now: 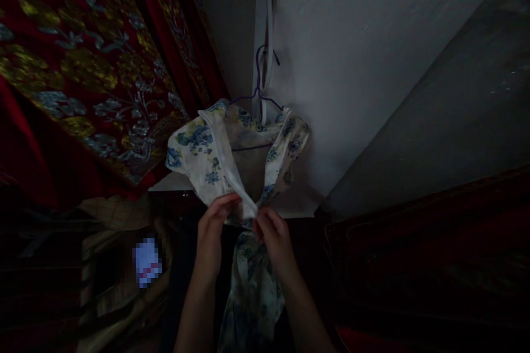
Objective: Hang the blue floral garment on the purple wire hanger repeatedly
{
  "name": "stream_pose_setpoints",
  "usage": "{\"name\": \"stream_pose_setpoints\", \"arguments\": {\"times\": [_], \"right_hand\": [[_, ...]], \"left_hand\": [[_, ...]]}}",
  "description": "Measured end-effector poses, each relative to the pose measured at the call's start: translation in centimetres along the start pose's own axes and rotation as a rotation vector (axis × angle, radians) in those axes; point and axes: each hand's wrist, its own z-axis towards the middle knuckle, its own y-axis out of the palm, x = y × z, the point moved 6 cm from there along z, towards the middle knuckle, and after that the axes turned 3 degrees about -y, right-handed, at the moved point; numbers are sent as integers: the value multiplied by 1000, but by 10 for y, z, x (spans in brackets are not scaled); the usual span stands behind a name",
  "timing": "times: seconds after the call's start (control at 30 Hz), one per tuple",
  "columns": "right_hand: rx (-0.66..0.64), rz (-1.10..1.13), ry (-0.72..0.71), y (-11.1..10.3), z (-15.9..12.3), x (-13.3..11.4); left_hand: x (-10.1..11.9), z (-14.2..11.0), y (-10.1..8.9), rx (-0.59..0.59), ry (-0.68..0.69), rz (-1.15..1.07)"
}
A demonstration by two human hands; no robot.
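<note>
A white dress with blue flowers (207,146) hangs on a dark purple hanger (258,74) in front of me. My left hand (213,226) is at the left edge of its V-shaped neckline, fingers bent round the cloth. Close beside it, my right hand (271,229) pinches the fabric at the bottom of the V. Below my hands the floral skirt part falls between my forearms. The dim light hides what lies under my fingertips.
A white strap (269,16) runs down the pale wall (351,38) behind the hanger. Red cloth with gold and silver embroidery (86,66) hangs at the left. Below it is a blurred pale-edged thing with a bright, pixelated patch (147,262). Dark red fabric (434,242) lies at the right.
</note>
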Motion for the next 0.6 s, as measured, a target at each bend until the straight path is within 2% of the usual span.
{"name": "stream_pose_setpoints", "arguments": {"times": [0.07, 0.17, 0.27, 0.37, 0.47, 0.53, 0.6], "right_hand": [[-19, -47, -19, -2, 0, -1], [-112, -103, 6, 4, -1, -2], [-137, -97, 70, 10, -4, -2], [-82, -62, 110, 8, -1, -11], [0, -41, 72, -2, 21, -39], [66, -31, -9, -9, 44, -72], [105, -29, -148, -10, 67, -112]], "left_hand": [[-19, 0, 1, -74, -12, 197], [-46, -2, 8, -136, 8, 335], [-57, -4, 15, -59, 81, 397], [-64, -7, 20, -2, 112, 423], [-76, -9, 23, -20, 99, 459], [-88, -8, 22, -21, 78, 487], [-99, -4, 22, -9, 66, 500]]}}
